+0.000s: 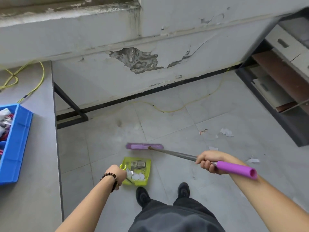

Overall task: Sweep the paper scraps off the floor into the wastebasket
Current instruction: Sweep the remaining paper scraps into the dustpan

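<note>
Tiled floor (pixel 167 124), blue bin (pixel 15 144) cut off, dustpan (pixel 142 166) handle hidden by left hand (pixel 117 173)

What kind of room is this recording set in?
Probably a worn workshop or storeroom: peeling wall plaster, a grey workbench holding a blue parts bin, and metal shelving on a tiled floor.

Broom (pixel 167 152): purple head, grey metal shaft, purple grip sleeve. Dustpan (pixel 137 171), lower centre: lime green, holding white paper scraps (pixel 138 176). More white scraps (pixel 226 132) at right, on pale grey tiled floor (pixel 167 124). Bin (pixel 15 144), left edge: bright blue. Cable (pixel 175 109): yellow. Bracelet (pixel 111 179): dark brown beads. Shoes (pixel 143 196): black.
</note>
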Demonstrator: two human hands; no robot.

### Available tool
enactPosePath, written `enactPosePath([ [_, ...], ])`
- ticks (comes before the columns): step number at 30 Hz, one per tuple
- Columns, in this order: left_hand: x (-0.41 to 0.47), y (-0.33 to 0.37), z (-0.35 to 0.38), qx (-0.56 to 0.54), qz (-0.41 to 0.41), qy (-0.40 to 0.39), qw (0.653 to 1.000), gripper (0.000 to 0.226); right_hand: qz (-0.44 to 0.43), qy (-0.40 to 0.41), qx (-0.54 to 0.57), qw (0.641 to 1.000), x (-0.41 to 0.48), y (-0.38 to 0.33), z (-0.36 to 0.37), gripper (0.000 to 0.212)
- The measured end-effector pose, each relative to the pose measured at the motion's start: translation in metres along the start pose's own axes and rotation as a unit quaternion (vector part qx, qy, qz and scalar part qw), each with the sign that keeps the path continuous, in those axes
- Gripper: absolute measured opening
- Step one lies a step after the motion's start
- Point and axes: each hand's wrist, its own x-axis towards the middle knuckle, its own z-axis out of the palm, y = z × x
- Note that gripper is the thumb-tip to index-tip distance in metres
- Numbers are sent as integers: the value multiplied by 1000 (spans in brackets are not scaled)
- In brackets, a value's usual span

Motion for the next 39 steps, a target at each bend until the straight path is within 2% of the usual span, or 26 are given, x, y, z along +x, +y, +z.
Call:
enactPosePath([
  [1,1,5,-1,7,3,-4,1000,9,1,-10,25,1000,0,1,4,17],
  [3,-2,18,2,18,20,-6,1000,12,-15,-14,69,997,7,5,10,29],
  [5,-8,34,10,36,41,-8,998,18,-39,-9,132,990,12,11,12,31],
  [8,-14,64,27,151,96,29,983,29,-82,25,199,976,19,28,2,31],
  [11,-18,98,43,242,142,59,958,30,-128,96,228,960,28,51,-19,27],
  [14,-17,132,59,278,160,64,945,30,-171,170,226,944,32,68,-54,20],
  [19,-18,193,91,270,153,57,949,18,-192,247,213,925,50,76,-146,13],
  [24,-18,256,126,304,172,65,935,21,-190,269,185,926,78,67,-232,25],
  [30,-13,299,150,363,167,65,914,19,-141,231,89,958,108,100,-271,32],
  [33,-8,314,144,395,167,71,901,19,-37,205,55,976,112,141,-277,24],
  [36,3,334,132,425,176,58,886,19,67,195,33,978,99,173,-270,19],
  [39,13,354,121,455,193,47,868,17,100,214,-31,971,88,201,-242,38],
])
